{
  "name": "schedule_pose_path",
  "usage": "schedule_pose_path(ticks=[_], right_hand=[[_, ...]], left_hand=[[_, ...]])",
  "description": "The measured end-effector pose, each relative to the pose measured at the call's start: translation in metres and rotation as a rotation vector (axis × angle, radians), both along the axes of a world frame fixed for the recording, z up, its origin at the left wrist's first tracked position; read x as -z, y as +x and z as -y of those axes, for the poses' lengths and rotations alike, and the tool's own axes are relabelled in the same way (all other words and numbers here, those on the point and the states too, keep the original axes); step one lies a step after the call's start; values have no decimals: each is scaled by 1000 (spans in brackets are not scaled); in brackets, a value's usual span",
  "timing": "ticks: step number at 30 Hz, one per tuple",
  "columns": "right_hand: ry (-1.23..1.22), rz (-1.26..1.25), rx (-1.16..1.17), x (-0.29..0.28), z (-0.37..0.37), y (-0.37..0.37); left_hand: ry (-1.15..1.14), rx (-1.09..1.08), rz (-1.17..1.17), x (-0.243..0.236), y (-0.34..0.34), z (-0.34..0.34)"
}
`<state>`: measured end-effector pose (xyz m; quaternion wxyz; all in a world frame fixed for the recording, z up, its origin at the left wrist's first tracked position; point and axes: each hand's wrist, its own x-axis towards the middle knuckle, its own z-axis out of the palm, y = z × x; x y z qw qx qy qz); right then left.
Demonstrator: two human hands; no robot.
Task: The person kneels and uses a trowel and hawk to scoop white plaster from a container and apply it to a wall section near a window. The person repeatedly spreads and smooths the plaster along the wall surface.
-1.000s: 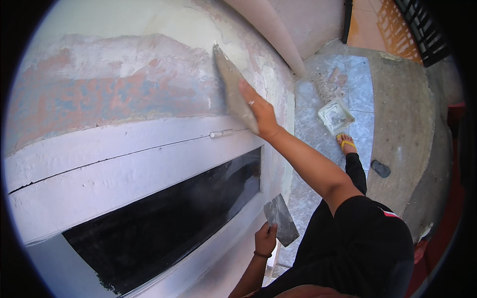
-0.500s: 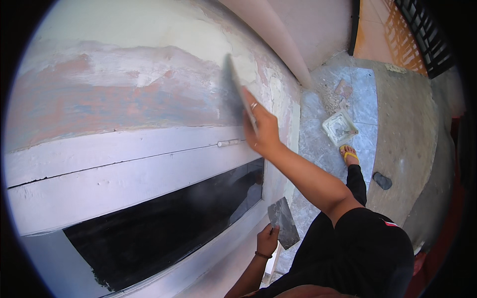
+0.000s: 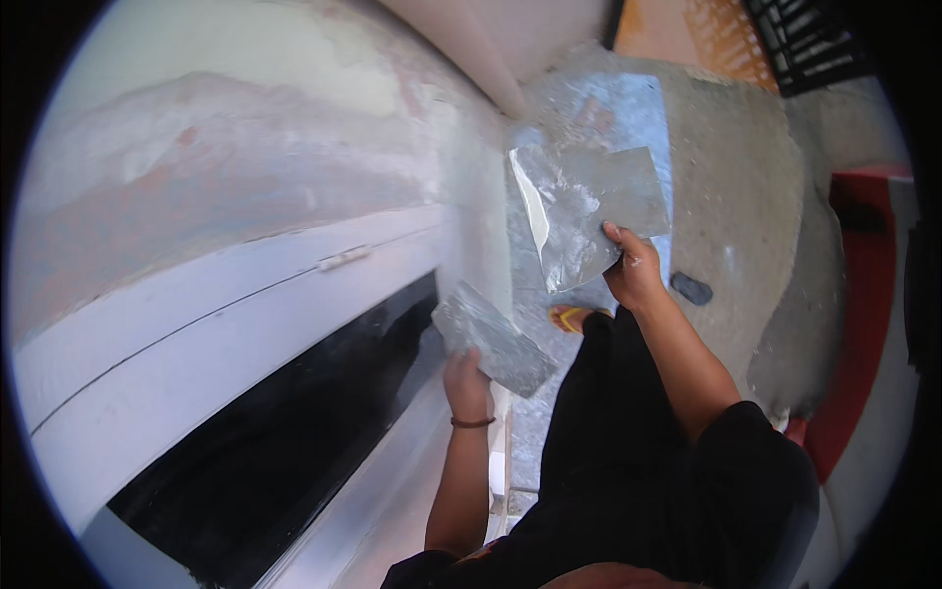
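Note:
My right hand (image 3: 636,267) grips a large, flat grey putty scraper (image 3: 589,201) by its near right edge, thumb on top. White putty lies along the scraper's left edge, with smears across its face. Lower and to the left, my left hand (image 3: 468,385) is closed on a smaller rectangular grey putty scraper (image 3: 502,344), which is coated with whitish residue. The two scrapers are apart, and neither touches the wall. On the left, the wall (image 3: 226,167) shows patchy white, pinkish and bluish layers.
Below the patched wall runs a white window frame (image 3: 226,285) with a small hinge (image 3: 343,258) and dark glass (image 3: 285,422). A pipe (image 3: 471,49) rises at the wall's corner. My sandalled foot (image 3: 567,317) and a dark slipper (image 3: 692,288) are on the floor. A red-edged structure (image 3: 868,324) stands right.
My right hand has come off the wall and swung right and down, turning its scraper face up. My left hand has risen with the smaller scraper. The white tray is now hidden.

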<state>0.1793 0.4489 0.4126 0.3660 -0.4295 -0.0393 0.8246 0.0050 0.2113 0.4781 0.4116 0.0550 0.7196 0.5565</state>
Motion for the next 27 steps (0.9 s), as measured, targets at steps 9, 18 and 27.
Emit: schedule_pose_path(ticks=[9, 18, 27], right_hand=[[108, 468, -430, -11, 110, 74], [231, 485, -629, -1, 49, 124], [671, 485, -1338, 45, -35, 143]], left_hand=[[-140, -139, 315, -21, 1, 14], [-153, 0, 83, 0, 59, -7], [-162, 199, 216, 33, 76, -76]])
